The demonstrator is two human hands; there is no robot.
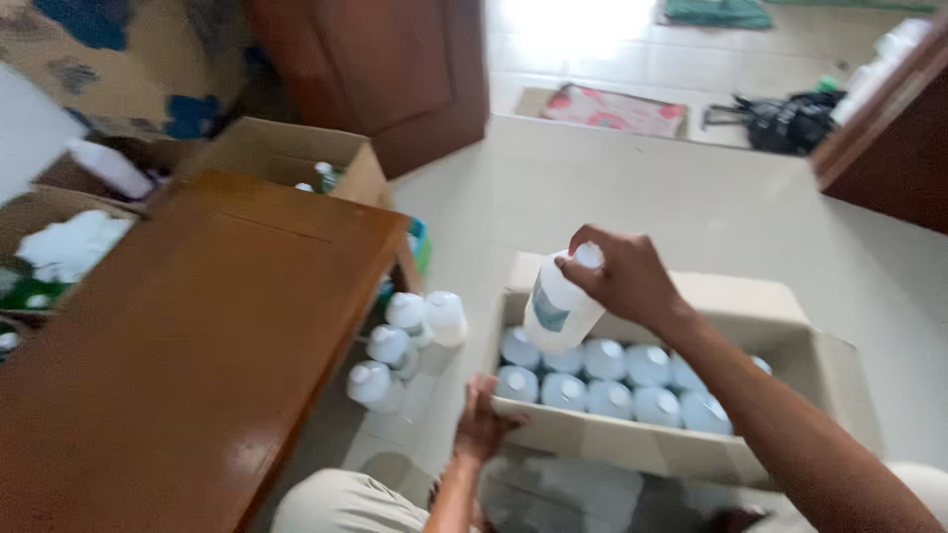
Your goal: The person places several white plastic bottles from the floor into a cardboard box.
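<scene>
Blurring everything: right hand [622, 276] fingers wrapped around white bottle [558, 308], left hand [482, 422] seemingly gripping carton [592, 439] edge.

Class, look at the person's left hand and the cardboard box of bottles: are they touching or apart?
Touching. The head view shows the left hand gripping the near corner of the cardboard box, fingers curled over its edge.

One held bottle [558, 308], about ten bottles boxed [610, 380], four floor bottles [405, 345]
</scene>
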